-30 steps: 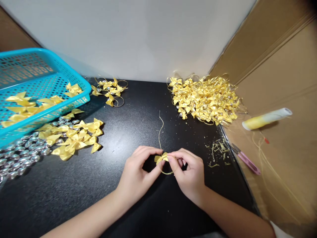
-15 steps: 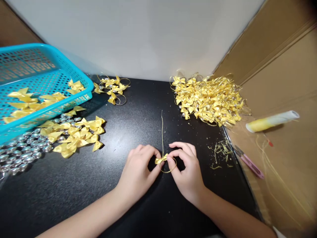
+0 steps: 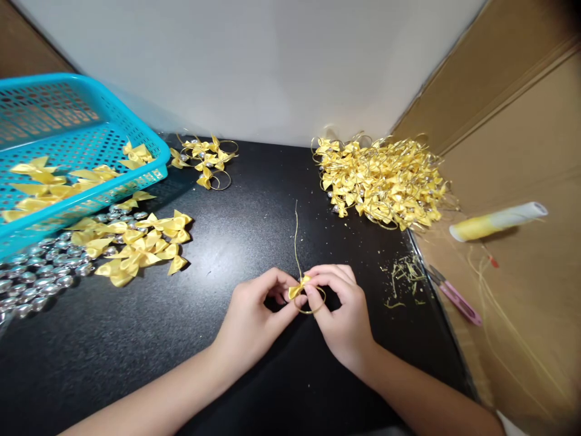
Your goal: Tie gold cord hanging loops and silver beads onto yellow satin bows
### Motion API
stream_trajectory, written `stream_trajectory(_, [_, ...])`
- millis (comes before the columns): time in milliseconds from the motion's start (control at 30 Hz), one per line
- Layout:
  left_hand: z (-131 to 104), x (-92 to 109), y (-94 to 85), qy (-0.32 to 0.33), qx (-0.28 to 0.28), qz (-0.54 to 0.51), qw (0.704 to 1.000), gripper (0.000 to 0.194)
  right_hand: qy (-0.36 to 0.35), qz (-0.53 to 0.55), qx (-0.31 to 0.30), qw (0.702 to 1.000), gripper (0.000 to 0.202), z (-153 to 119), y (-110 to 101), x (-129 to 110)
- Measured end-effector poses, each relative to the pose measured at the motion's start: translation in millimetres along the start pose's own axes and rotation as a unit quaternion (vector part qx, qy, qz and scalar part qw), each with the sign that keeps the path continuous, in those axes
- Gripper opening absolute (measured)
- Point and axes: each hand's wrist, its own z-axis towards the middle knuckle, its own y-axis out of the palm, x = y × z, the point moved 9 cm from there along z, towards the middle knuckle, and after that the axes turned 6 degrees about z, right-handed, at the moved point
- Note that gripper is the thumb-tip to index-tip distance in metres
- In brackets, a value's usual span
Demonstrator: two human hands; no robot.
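Between my two hands is a small yellow ribbon bow (image 3: pixel 297 289) with a gold cord (image 3: pixel 296 236) running away from it across the black table. A loop of the same cord (image 3: pixel 313 311) hangs on the near side. My right hand (image 3: pixel 342 306) is closed, thumb and forefinger pinching the bow's right side. My left hand (image 3: pixel 256 309) curls at the bow's left side, its thumb and fingertips at the bow and loop. The fingertips partly hide where bow and cord meet.
A turquoise basket (image 3: pixel 122 115) with yellow bows stands at left, beside loose bows (image 3: pixel 140 248) and silver beads (image 3: pixel 45 272). Looped bows (image 3: pixel 381 181) are heaped at back right. Cord scraps (image 3: pixel 406 272), a pink-handled cutter (image 3: pixel 460 303) and a cardboard tube (image 3: pixel 499 221) lie at right.
The bow has turned slightly and tilts more upward to the right. My left fingers have shifted around it and spread a little; my right hand keeps its pinch.
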Motion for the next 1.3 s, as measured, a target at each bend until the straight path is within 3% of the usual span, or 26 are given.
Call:
stream_trajectory(400, [-0.6, -6.2, 3.7, -0.021, 0.006, -0.04, 0.999, 0.008, -0.015, 0.015, 0.01, 1.0, 0.011, -0.5, -0.9, -1.5])
stream_trajectory(567, [0.5, -8.6, 3.3, -0.043, 0.014, -0.1, 0.994, 0.02, -0.023, 0.02, 0.021, 0.999, 0.012, 0.9, -4.0, -3.6])
stream_trajectory(1167, [-2.7, -23.6, 8.1, -0.119, 0.008, -0.16, 0.98, 0.009, -0.027, 0.037, 0.014, 0.999, 0.013, -0.1, 0.5, -0.5])
stream_trajectory(1300, [-0.9, -20.0, 3.2, -0.108, 0.028, -0.149, 0.982, 0.011, -0.029, 0.016, 0.062, 0.998, 0.009, -2.3, -8.7, -2.0])
